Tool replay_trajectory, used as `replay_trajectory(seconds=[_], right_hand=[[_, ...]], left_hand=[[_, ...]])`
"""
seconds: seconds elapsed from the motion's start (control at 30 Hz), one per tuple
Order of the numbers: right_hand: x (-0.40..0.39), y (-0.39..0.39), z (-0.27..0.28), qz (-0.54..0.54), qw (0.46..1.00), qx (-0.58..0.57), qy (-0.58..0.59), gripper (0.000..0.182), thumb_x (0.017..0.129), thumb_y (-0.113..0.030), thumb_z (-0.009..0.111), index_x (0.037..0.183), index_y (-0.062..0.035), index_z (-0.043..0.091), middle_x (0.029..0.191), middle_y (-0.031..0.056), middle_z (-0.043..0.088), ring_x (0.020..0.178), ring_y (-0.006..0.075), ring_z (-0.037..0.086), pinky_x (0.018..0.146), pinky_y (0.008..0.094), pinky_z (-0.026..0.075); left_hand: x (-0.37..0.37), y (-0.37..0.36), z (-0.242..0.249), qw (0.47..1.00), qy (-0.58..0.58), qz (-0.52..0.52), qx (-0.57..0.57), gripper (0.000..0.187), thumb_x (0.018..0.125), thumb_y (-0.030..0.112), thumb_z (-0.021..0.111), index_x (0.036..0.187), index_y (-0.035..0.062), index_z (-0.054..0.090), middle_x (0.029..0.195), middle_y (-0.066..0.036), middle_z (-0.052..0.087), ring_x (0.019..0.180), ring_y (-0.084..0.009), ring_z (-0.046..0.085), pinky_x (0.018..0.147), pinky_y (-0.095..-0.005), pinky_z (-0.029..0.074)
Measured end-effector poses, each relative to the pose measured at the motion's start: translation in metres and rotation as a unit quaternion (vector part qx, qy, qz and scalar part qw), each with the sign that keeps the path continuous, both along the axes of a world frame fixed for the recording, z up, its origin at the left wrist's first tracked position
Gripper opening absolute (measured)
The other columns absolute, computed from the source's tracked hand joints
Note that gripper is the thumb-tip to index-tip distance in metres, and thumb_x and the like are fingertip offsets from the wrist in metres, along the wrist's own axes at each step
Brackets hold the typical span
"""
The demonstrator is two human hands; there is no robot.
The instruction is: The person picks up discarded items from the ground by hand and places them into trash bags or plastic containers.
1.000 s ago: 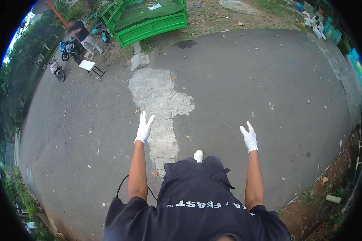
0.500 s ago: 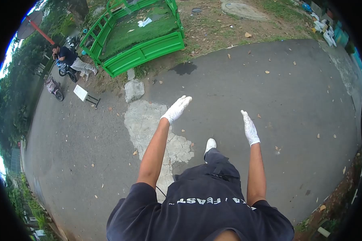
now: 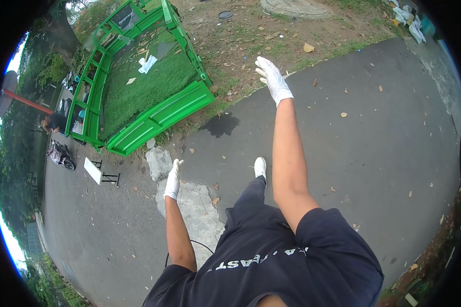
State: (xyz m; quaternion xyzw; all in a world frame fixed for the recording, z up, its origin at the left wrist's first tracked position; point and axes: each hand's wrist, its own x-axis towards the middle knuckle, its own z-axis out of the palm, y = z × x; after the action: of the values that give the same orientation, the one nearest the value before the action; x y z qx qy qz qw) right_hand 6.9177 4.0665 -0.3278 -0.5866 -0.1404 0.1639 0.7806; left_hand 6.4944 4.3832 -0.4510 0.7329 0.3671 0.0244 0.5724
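In the head view, the only one I have, both my hands are held out over the ground in white gloves, and neither is holding anything. My left hand [image 3: 173, 181] is low, close in the picture to the stone block [image 3: 159, 163] and over the top of the concrete patch [image 3: 193, 204]; its thumb is a little apart from the fingers, which lie together. My right hand [image 3: 274, 84] reaches farther forward, over the edge where the road [image 3: 343, 153] meets the dirt, its fingers slightly apart and closed on nothing; a dry leaf [image 3: 308, 47] is off to its right. I see nothing gripped, lifted or being set down, so I can't make out any finished piece of handling, nor judge how much is left to do. The green cart [image 3: 161, 120] is ahead on my left, well apart from my hands, with its near panel turned toward the road. A white cloth [image 3: 148, 64], or perhaps paper, lies on the turf [image 3: 138, 97] in its bed, between the side walls and away from the near edge; neither hand touches it. Beyond the cart's near left corner are a white board [image 3: 92, 171] on dark legs, a parked bike [image 3: 61, 155] and a person [image 3: 57, 123].
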Motion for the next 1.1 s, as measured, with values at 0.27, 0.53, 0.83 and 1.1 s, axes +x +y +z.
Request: replay_trajectory(seconds=[0.27,0.53,0.83,1.1], right_hand=[[0.195,0.041,-0.027,0.172,0.956,-0.220,0.092,0.058,0.100,-0.052,0.063,0.140,-0.0104,0.067,0.131,0.0053,0.072,0.122,0.0168,0.065,0.106,0.0352,0.045],[0.522,0.013,0.024,-0.048,0.973,-0.224,-0.019,0.052,0.103,-0.038,0.067,0.143,-0.0052,0.062,0.142,0.0098,0.065,0.132,0.0181,0.058,0.115,0.0328,0.039],[0.938,0.134,0.101,-0.110,0.985,-0.066,-0.112,0.060,0.107,-0.049,0.056,0.151,-0.0076,0.054,0.145,0.0117,0.064,0.132,0.0230,0.061,0.114,0.0429,0.040],[1.128,0.161,0.042,0.002,0.986,-0.164,-0.016,0.057,0.107,-0.047,0.056,0.150,-0.0089,0.055,0.146,0.0107,0.062,0.134,0.0238,0.058,0.115,0.0421,0.040]], left_hand=[[0.446,0.037,0.063,0.953,-0.141,-0.269,0.013,0.062,0.111,0.049,0.043,0.150,0.0025,0.055,0.154,-0.010,0.056,0.143,-0.0232,0.049,0.122,-0.0366,0.031],[0.836,0.045,0.105,0.914,-0.184,-0.360,0.014,0.065,0.109,0.052,0.044,0.150,0.0023,0.054,0.154,-0.012,0.056,0.144,-0.0239,0.048,0.123,-0.0370,0.031],[1.069,0.141,0.145,0.962,-0.102,-0.252,-0.005,0.052,0.112,0.036,0.047,0.149,0.0011,0.055,0.152,-0.010,0.058,0.140,-0.0199,0.052,0.121,-0.0346,0.035],[1.193,0.287,0.178,0.996,-0.062,-0.064,0.025,0.078,0.108,0.065,0.034,0.153,0.0035,0.050,0.156,-0.014,0.053,0.146,-0.0299,0.047,0.123,-0.0491,0.030]])
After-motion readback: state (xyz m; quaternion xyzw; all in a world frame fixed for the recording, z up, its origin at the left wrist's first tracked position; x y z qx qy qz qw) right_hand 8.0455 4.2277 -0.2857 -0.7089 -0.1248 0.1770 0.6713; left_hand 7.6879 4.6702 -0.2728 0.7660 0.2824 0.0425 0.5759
